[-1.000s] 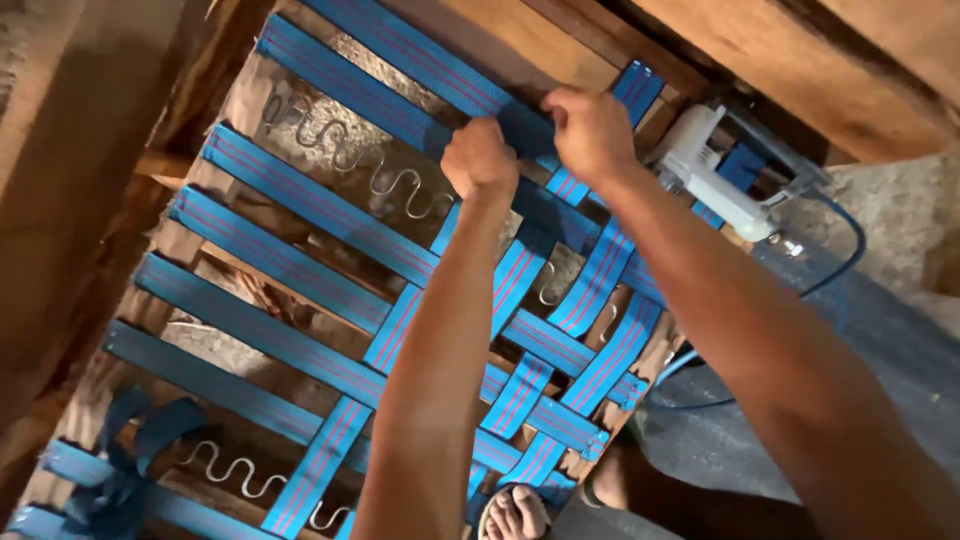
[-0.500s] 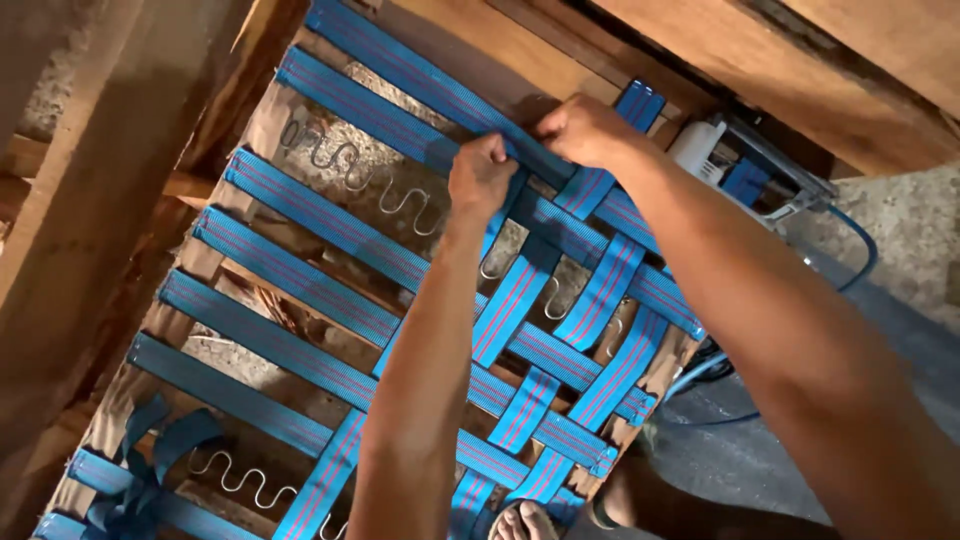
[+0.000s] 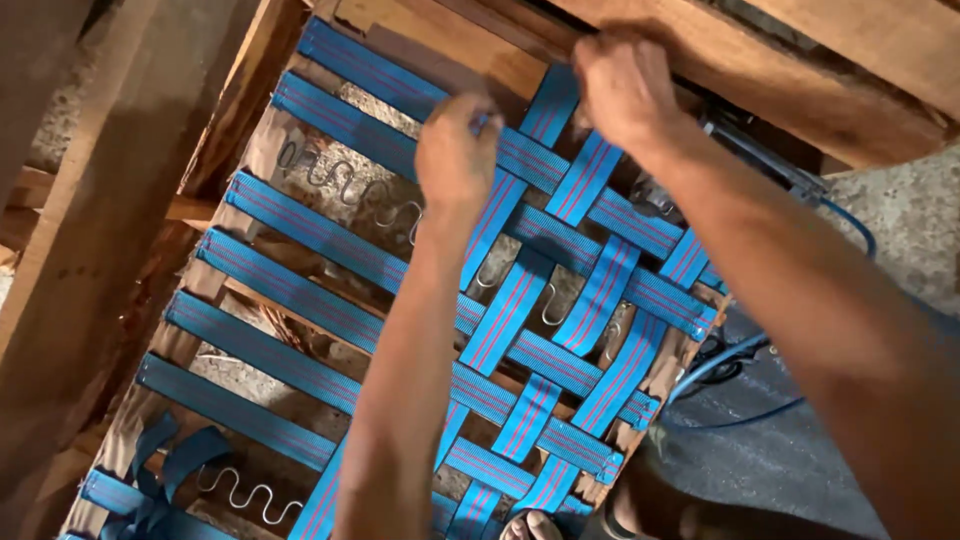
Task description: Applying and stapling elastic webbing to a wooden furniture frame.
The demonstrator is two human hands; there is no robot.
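A wooden seat frame [image 3: 470, 50] is laced with woven blue webbing straps [image 3: 520, 300] that have thin red lines. My left hand [image 3: 455, 150] is closed on one lengthwise strap [image 3: 500, 200] where it crosses under a wide cross strap, near the frame's far end. Fingers of my right hand [image 3: 620, 85] pinch the top end of the neighbouring strap [image 3: 590, 175] against the far wooden rail. Both forearms reach in from the bottom and right.
Zigzag metal springs [image 3: 340, 185] lie under the webbing. A loose bundle of blue webbing [image 3: 150, 480] sits at the bottom left. A thick wooden beam [image 3: 120, 200] runs along the left. A blue hose [image 3: 720, 365] and a partly hidden tool [image 3: 770, 170] lie right; a foot [image 3: 530, 525] below.
Both hands have moved up the frame towards the far rail. The right hand now pinches a strap end at the rail, and the tool is mostly hidden behind my right arm.
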